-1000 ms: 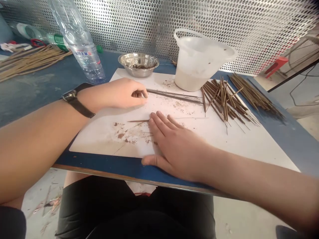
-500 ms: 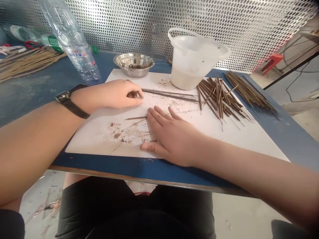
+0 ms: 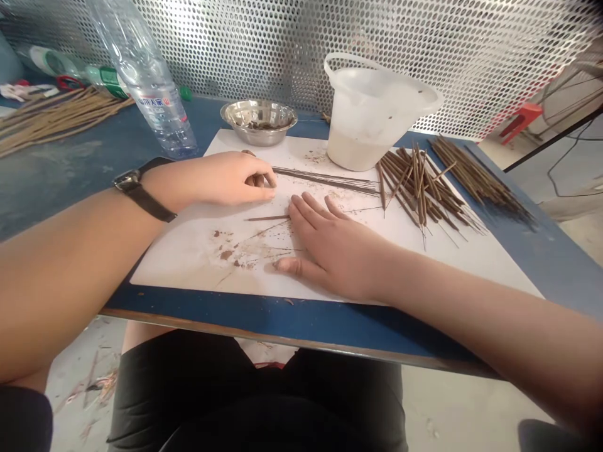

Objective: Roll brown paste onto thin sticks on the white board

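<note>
My right hand [image 3: 332, 242] lies flat on the white board [image 3: 174, 251], fingers stretched and thumb out to the side. Under its fingers is a thin brown-coated incense stick [image 3: 266, 218]; one end sticks out to the left and the rest is mostly covered. My left hand [image 3: 235, 177] rests on the board further back, its fingers curled in. A bit of brown material [image 3: 248, 152] shows behind its knuckles; what the fingers hold is hidden. Thin dark bare sticks [image 3: 325, 179] lie just right of the left hand.
A white bucket [image 3: 358, 125] of cloudy liquid and a metal bowl [image 3: 259, 122] with brown bits stand at the back. Brown-coated sticks [image 3: 419, 188] are heaped on the right, with another bundle [image 3: 480, 179] beyond. A plastic bottle [image 3: 155, 94] stands left; brown crumbs [image 3: 227, 255] dot the board.
My right hand has slid slightly forward, away from me, and the incense stick under it has moved the same way. My left hand stays put; the whole view has shifted a little.
</note>
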The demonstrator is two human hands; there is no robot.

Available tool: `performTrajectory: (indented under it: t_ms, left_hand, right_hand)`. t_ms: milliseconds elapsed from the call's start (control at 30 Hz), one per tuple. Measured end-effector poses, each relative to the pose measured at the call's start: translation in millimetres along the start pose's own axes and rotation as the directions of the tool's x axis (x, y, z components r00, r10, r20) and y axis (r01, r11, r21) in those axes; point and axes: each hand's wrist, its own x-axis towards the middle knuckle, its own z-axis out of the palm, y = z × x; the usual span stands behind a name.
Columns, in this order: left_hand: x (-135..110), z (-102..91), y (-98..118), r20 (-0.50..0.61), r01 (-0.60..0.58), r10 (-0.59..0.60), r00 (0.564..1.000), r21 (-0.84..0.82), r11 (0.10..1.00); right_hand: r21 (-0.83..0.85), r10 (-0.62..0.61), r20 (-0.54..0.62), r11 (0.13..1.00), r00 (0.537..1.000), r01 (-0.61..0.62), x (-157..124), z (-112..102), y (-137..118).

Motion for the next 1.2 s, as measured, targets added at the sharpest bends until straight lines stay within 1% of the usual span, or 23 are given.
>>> performTrajectory:
  t_ms: [67,167,267,367,433,533,633,700,800,900,967,1033,1133,1200]
  left_hand:
    - [0.9,1.0,-2.8,-0.007,0.000,0.000,1.000,0.005,1.000]
    - [0.9,1.3,-3.0,-0.024,-0.014,0.014,1.000,0.011,1.000]
    - [-1.0,-0.1,1.4,-0.014,-0.008,0.008,1.000,0.002,1.000]
    - [-2.8,-1.4,4.3,-0.008,-0.011,0.011,1.000,-0.011,1.000]
    - [-3.2,-1.3,3.4,-0.009,-0.013,0.013,1.000,-0.010,1.000]
    - [-1.6,0.1,-1.2,-0.009,-0.021,0.021,1.000,-0.006,1.000]
    - [1.6,1.7,-6.1,-0.009,-0.033,0.033,0.999,-0.004,0.999]
    - [3.0,1.9,-7.0,-0.003,-0.025,0.025,1.000,-0.002,1.000]
    - [1.7,-0.1,-3.4,0.008,-0.004,0.004,1.000,-0.004,1.000]
    - [-1.7,-3.3,1.6,0.024,-0.008,0.008,1.000,-0.006,1.000]
    - [-2.1,-4.0,1.2,0.042,-0.009,0.009,0.999,0.001,1.000]
    - [-0.1,-2.6,-3.6,0.043,-0.014,0.013,0.999,0.007,1.000]
    - [5.3,1.5,-13.1,0.023,-0.037,0.037,0.999,0.015,0.999]
    - [7.8,3.3,-15.9,0.015,-0.045,0.044,0.999,0.025,0.999]
  right_hand:
    - [-0.004,-0.022,-0.019,1.000,1.000,0.021,2.4,1.7,4.9]
    - [-0.009,-0.044,-0.028,0.999,0.999,0.044,-8.9,3.6,5.5]
    - [-0.023,-0.052,-0.020,0.998,0.998,0.051,-25.1,3.2,-0.2]
    - [-0.038,-0.044,-0.027,0.998,0.999,0.043,-30.8,2.6,-10.6]
    - [-0.039,-0.037,-0.035,0.999,0.999,0.035,-27.1,3.3,-19.0]
    - [-0.014,-0.025,-0.043,1.000,0.999,0.025,-12.6,5.4,-26.6]
    - [0.026,0.014,-0.030,1.000,0.999,-0.013,5.8,5.6,-22.3]
    - [0.046,0.023,-0.026,0.999,0.999,-0.022,12.5,4.4,-16.6]
    - [0.063,-0.005,-0.034,0.998,0.999,0.007,5.5,3.1,-15.1]
    - [0.060,-0.028,-0.019,0.998,0.999,0.029,-12.6,3.3,-23.6]
    - [0.053,-0.023,-0.003,0.998,1.000,0.023,-17.7,3.3,-27.7]
    - [0.044,0.007,0.008,0.999,1.000,-0.007,-12.4,2.7,-26.0]
    - [0.035,0.060,0.008,0.998,0.998,-0.061,4.1,1.2,-16.5]
    - [0.034,0.060,0.003,0.998,0.998,-0.060,7.7,0.5,-12.4]
